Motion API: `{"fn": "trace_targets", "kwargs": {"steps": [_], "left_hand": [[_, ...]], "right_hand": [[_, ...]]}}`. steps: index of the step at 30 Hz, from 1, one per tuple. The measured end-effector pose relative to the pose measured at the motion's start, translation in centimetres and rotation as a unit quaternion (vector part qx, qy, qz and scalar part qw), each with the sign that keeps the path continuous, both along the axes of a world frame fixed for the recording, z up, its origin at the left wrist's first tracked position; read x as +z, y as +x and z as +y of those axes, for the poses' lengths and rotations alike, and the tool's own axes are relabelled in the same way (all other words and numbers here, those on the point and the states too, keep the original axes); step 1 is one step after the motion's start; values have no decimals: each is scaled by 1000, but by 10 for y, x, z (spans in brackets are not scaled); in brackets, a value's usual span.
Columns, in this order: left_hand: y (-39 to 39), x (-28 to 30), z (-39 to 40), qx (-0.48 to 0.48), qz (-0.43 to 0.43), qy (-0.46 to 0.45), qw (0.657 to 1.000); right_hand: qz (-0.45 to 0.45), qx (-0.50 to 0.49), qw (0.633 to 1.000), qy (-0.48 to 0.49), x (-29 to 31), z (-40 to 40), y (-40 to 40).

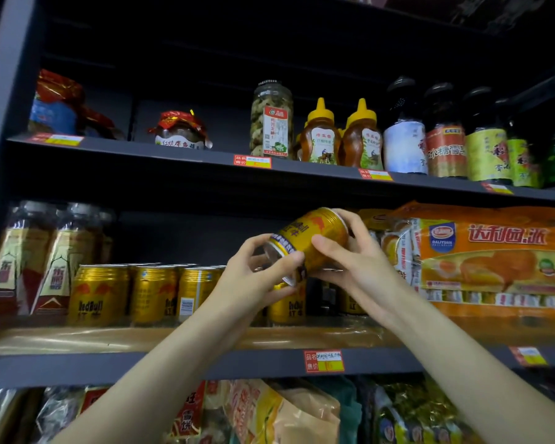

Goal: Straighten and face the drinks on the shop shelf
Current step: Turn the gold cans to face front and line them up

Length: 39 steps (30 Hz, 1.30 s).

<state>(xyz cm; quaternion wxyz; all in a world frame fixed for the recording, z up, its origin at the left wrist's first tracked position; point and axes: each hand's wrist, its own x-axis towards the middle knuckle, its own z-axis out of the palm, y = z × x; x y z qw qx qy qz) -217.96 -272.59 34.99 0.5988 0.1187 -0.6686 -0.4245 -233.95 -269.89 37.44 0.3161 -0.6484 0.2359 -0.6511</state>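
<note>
A gold energy-drink can [311, 240] is held tilted on its side above the middle shelf [180, 363]. My left hand [257, 277] grips its near end and my right hand [350, 254] curls round its far end. Below and left of them a row of gold cans [125, 293] stands upright on the shelf, some with logos forward, one showing a barcode. More cans [287, 306] stand partly hidden behind my hands.
Tall drink bottles [29, 261] stand at the shelf's left end and orange cake packs [491, 257] fill the right. The upper shelf holds jars, honey bottles [340, 136] and dark bottles [446, 136]. Bagged snacks [269, 415] lie below.
</note>
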Motion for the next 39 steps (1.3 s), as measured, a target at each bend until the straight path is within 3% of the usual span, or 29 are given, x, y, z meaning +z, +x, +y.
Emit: {"fn": "trace_targets", "kwargs": {"steps": [2, 5, 8, 11, 15, 18, 21, 25, 29, 33, 39], "left_hand": [[2, 0, -2, 13, -8, -14, 1000], [7, -1, -7, 125, -24, -131, 983], [14, 0, -13, 236, -76, -251, 936], [18, -2, -13, 242, -127, -298, 914], [17, -5, -11, 206, -71, -234, 948], [19, -4, -10, 147, -107, -144, 973], [20, -3, -9, 54, -72, -51, 995], [15, -6, -12, 170, -88, -114, 975], [17, -7, -16, 229, -78, -201, 949], [19, -4, -17, 241, -139, -294, 914], [26, -3, -21, 218, -199, -294, 909]], "right_hand": [[8, -5, 999, -35, -3, 1, 2], [-2, -4, 999, -38, -2, 2, 1], [-10, 26, 998, 53, 4, 3, 0], [-46, 49, 988, 139, 2, 1, 3], [-136, 107, 970, 170, -4, -1, 5], [-122, 67, 981, 136, -4, -3, 5], [-85, 2, 990, 109, -5, -5, 5], [-84, -21, 990, 107, -10, -6, 9], [-121, 78, 969, 201, -7, 0, 8], [-164, 120, 943, 264, -6, -3, 4], [-200, 110, 942, 248, -9, -7, -5]]}}
